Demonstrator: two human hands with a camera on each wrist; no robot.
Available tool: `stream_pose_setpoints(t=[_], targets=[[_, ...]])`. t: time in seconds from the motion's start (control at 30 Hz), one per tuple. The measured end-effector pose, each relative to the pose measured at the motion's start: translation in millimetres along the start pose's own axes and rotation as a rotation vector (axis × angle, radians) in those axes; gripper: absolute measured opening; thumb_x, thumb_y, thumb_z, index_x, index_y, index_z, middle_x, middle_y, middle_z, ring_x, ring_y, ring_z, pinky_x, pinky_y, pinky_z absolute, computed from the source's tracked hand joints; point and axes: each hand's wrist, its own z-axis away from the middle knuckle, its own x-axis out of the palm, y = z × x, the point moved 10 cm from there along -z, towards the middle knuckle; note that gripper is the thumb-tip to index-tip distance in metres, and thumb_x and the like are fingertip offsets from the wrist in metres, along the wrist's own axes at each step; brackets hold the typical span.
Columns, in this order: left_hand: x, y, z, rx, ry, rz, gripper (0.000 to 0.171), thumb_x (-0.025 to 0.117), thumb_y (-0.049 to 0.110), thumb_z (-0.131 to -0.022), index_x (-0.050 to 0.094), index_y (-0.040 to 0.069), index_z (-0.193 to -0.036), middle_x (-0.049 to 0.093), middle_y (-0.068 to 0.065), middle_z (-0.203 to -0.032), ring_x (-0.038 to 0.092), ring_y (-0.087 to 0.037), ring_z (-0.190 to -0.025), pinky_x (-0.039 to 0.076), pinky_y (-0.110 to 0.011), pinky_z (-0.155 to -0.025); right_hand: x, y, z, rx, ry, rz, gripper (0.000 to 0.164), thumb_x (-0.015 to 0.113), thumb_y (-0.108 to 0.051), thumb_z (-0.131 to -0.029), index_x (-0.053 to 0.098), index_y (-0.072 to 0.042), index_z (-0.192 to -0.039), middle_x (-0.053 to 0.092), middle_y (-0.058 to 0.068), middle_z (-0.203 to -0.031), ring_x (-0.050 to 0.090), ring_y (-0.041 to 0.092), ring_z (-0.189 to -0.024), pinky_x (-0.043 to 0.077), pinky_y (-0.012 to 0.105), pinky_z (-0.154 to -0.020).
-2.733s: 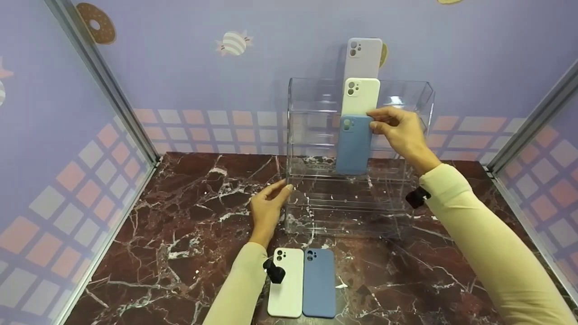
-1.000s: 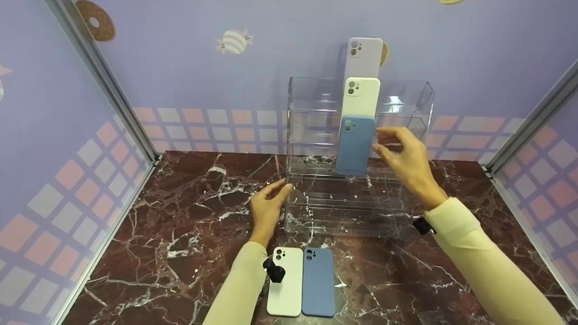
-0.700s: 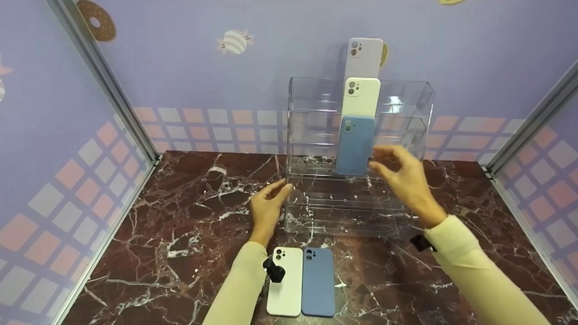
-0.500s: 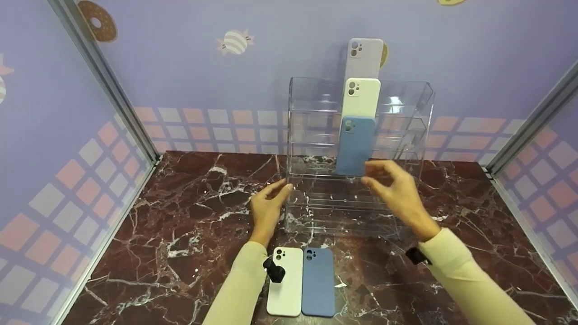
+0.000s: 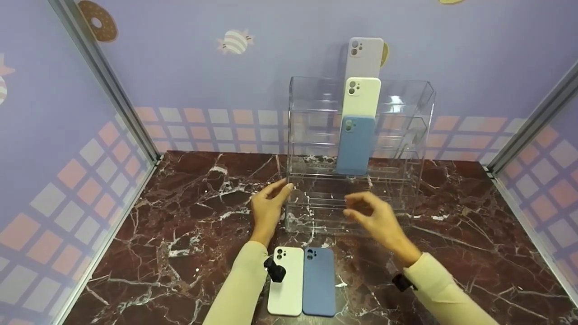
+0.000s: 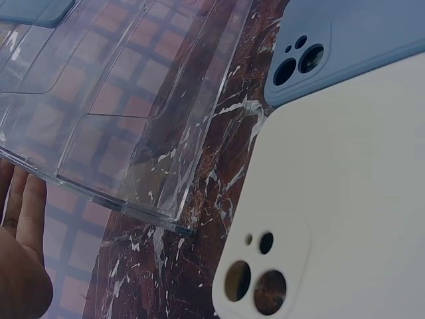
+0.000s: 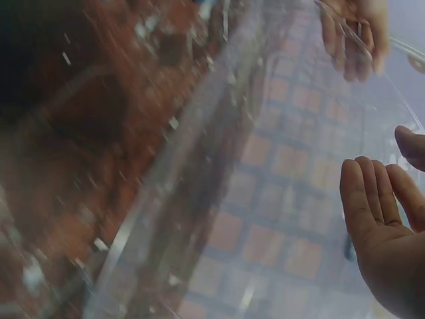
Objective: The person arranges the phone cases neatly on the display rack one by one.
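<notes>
Marble tabletop (image 5: 171, 271) | patterned wall (image 5: 180, 72) | wrist camera (image 5: 275, 271) partly hiding flat white case (image 5: 287, 298)

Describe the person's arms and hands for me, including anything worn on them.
The left hand and right hand are bare, with no gloves. The left sleeve and right sleeve are long, plain and pale yellow. A small black device shows at each wrist, left device and right device; no cables are visible.

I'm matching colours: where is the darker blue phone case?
In the head view, the darker blue case lies on the marble tabletop, just right of a white case and in front of the clear rack.
</notes>
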Motion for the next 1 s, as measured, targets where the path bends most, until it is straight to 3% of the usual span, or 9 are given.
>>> stream_pose_setpoints(t=[0.23,0.53,0.8,1.0], targets=[[0.8,-0.9,-0.4,-0.005,0.000,-0.002,0.027,0.086,0.010,-0.091,0.080,-0.001,-0.116,0.080,-0.012,-0.098,0.077,-0.018,-0.086,0.065,-0.033,-0.080,29.2,21.6,18.9,0.062,-0.106,0.036,0.035,0.083,-0.003,-0.091,0.071,0.001,-0.123,0.074,0.020,-0.110,0.073,0.029,-0.096,0.063,0.035,-0.087],[-0.8,-0.5,0.0,-0.002,0.020,-0.020,0.027,0.087,0.010,-0.090,0.081,-0.001,-0.114,0.080,-0.012,-0.099,0.076,-0.014,-0.083,0.065,-0.035,-0.079,61.0,39.2,39.4,0.072,-0.239,0.062,0.036,0.084,-0.011,-0.091,0.071,0.004,-0.122,0.075,0.017,-0.111,0.073,0.029,-0.099,0.062,0.042,-0.092],[-0.5,0.6,-0.1,0.008,0.015,-0.006,0.027,0.087,0.008,-0.090,0.080,-0.003,-0.114,0.080,-0.014,-0.098,0.076,-0.014,-0.084,0.063,-0.026,-0.076,73.9,45.9,50.9,0.064,-0.311,0.043,0.037,0.085,-0.011,-0.091,0.071,0.007,-0.120,0.074,0.017,-0.111,0.072,0.033,-0.099,0.063,0.040,-0.091],[-0.4,-0.4,0.0,0.007,0.007,-0.010,0.028,0.086,0.009,-0.091,0.080,-0.003,-0.115,0.080,-0.013,-0.098,0.077,-0.016,-0.085,0.063,-0.027,-0.077,77.1,48.5,55.2,0.084,-0.334,0.061,0.039,0.089,-0.011,-0.087,0.072,0.006,-0.119,0.072,0.015,-0.112,0.071,0.032,-0.098,0.063,0.038,-0.088]])
